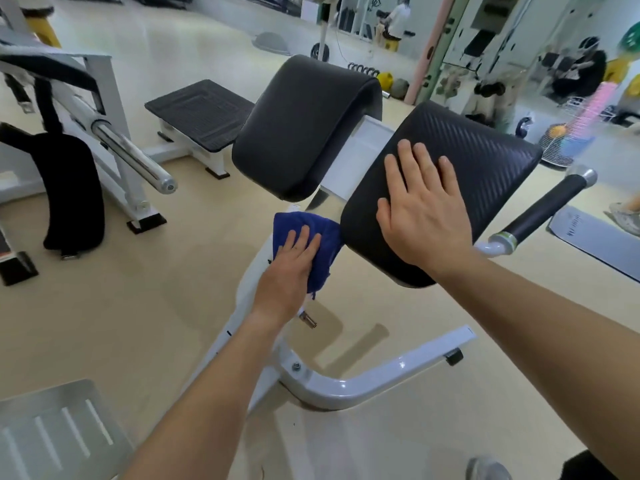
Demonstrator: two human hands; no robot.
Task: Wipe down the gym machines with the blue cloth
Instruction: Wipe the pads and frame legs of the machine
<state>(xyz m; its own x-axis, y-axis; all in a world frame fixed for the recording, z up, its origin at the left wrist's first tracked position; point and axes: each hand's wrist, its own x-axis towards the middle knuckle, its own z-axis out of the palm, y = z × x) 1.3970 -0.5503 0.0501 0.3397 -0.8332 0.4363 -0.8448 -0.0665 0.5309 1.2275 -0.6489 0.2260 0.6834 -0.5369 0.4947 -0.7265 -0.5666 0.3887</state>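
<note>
- The blue cloth [313, 233] is pressed against the white frame [363, 382] of the gym machine by the left hand [287, 268]
- The fingers of the left hand are laid straight on top of the cloth, so the hand is open and nothing is gripped
- The right hand [426, 216] is laid flat on a black ribbed pad [485, 161], with its fingers straight and a little spread, and nothing is held
- The cloth is found just to the left of the right hand, right beside the edge of that pad
- A smooth black pad [304, 126] is seen past the left hand, next to the ribbed one
- A black handle [547, 209] with a silver tip is seen to the right of the right hand
- A shiny metal bar [135, 154] is seen far to the left of the left hand
</note>
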